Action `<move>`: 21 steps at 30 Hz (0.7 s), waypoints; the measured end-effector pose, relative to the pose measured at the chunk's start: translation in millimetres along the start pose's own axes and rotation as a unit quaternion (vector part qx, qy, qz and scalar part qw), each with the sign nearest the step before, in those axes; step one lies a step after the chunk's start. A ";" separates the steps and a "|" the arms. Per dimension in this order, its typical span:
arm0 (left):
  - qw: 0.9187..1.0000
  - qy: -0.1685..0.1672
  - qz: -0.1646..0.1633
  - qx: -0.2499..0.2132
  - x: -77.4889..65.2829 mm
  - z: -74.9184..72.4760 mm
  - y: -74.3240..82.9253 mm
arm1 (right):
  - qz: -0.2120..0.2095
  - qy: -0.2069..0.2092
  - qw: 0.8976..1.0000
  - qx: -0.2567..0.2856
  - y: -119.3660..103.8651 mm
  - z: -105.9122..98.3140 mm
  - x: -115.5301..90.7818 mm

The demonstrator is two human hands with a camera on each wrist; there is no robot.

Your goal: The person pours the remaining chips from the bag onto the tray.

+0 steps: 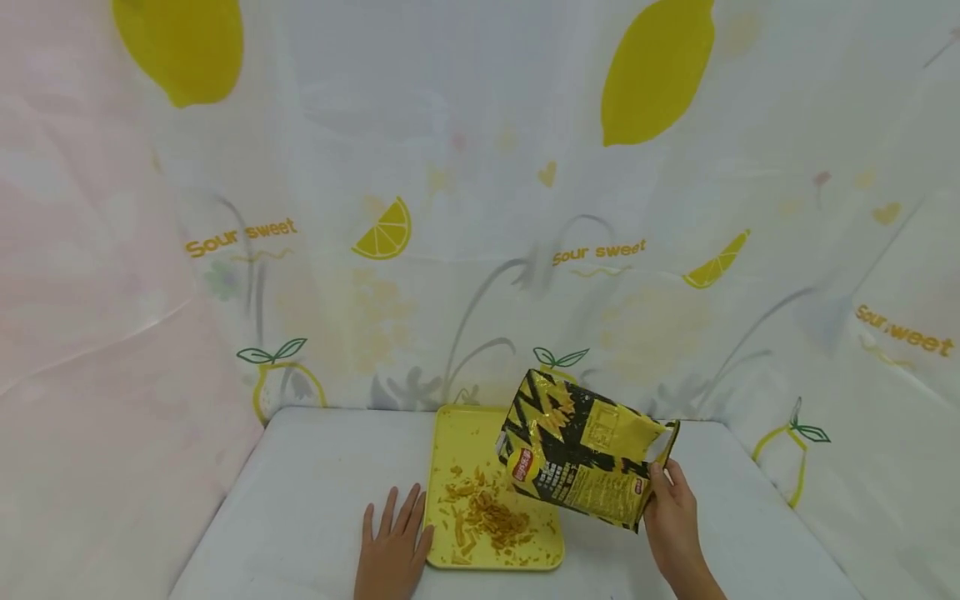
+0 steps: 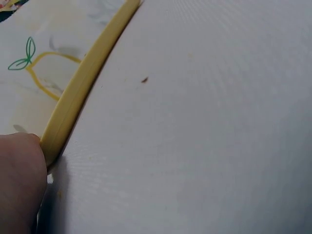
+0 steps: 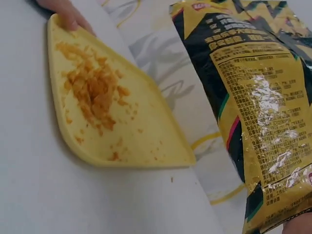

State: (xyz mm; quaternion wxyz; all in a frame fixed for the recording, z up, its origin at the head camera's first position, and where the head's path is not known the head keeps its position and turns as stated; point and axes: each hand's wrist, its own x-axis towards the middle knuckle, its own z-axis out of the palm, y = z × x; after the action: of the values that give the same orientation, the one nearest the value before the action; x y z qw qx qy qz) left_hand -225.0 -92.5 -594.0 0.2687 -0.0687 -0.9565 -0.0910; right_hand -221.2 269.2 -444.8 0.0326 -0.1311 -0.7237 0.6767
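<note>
My right hand [image 1: 675,518] grips one end of a black and yellow chip bag [image 1: 581,454], thumb in front. The bag is tilted over the right side of a shallow yellow tray [image 1: 468,429], its other end to the left and higher. Crumbled yellow-orange chips [image 1: 491,515] lie heaped on the tray's near half, with bits scattered around. My left hand [image 1: 393,546] lies with fingers spread at the tray's left edge; in the left wrist view its thumb [image 2: 19,180] touches the tray's side. The bag's contents are hidden. In the right wrist view, printed text covers the bag's face [image 3: 263,107].
The tray stands on a white table [image 1: 315,475]. Behind it hangs a pale curtain [image 1: 465,308] printed with lemons and "Sour sweet", which also closes in both sides. A small dark crumb [image 2: 145,80] lies on the white surface near the tray.
</note>
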 end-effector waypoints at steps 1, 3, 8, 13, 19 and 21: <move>1.000 0.000 0.000 0.003 0.1 0.1 -0.1 | -0.006 -0.002 1.000 -0.005 0.5 0.5 -0.2; 1.000 0.002 0.000 0.006 0.3 0.3 -0.1 | -0.010 -0.002 0.999 -0.039 1.5 1.6 -1.1; 1.000 0.026 0.011 0.013 0.2 1.8 -0.2 | 0.011 -0.012 0.999 0.041 1.5 2.5 -2.3; 1.000 0.022 0.003 0.004 0.0 3.2 0.6 | -0.026 0.009 0.999 -0.030 3.9 4.0 -0.5; 1.000 0.022 0.002 -0.003 -0.2 4.5 0.0 | -0.039 0.038 0.998 -0.020 7.3 2.6 -1.0; 1.000 0.030 0.006 0.001 -0.4 4.7 -0.3 | -0.035 0.041 0.998 -0.020 7.7 1.8 -1.4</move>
State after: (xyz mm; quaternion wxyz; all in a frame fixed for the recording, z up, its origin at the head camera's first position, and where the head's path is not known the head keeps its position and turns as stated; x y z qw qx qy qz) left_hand -227.1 -91.9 -598.2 0.2982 -0.0713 -0.9476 -0.0902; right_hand -219.1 267.5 -452.3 0.0829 -0.1341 -0.7394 0.6546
